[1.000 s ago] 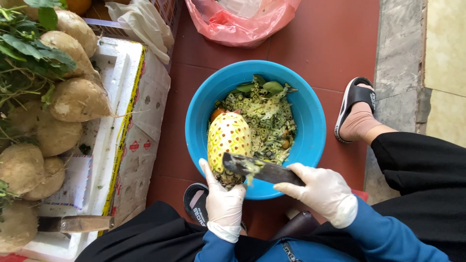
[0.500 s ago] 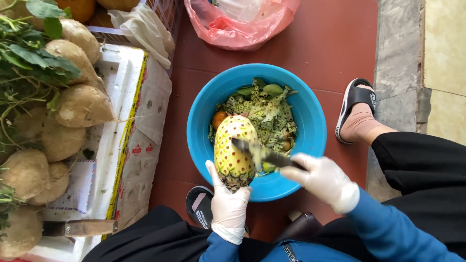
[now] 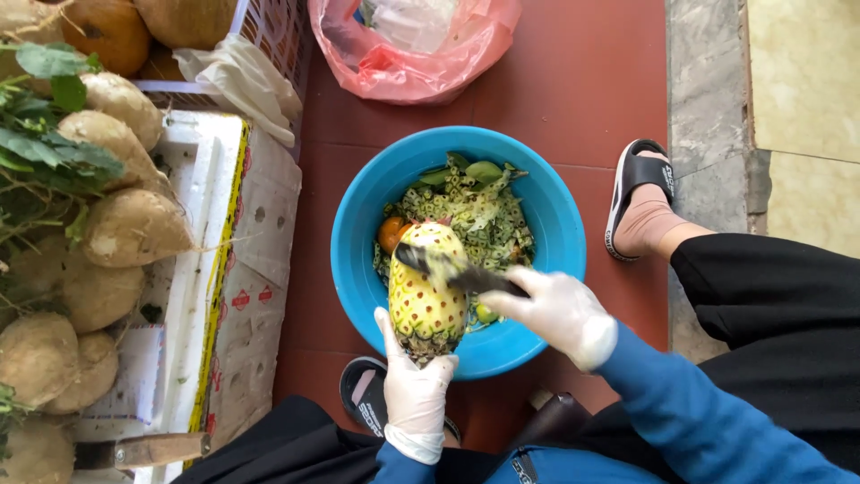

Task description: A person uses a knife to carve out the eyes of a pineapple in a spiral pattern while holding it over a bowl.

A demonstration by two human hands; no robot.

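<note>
We hold the peeled pineapple (image 3: 426, 285) over the blue basin (image 3: 358, 269), our left hand (image 3: 414, 387) clasped around its base at six o'clock. Our right hand (image 3: 557, 309), at three o'clock from the fruit, grips the handle of a knife (image 3: 452, 272) whose blade lies across the yellow flesh. Green peelings (image 3: 484, 211) fill the basin's far side. We judge the fruit wet and slick: if the blade skids, it could run toward the gloved left fingers (image 3: 387, 324) below, or the pineapple could twist loose and drop.
</note>
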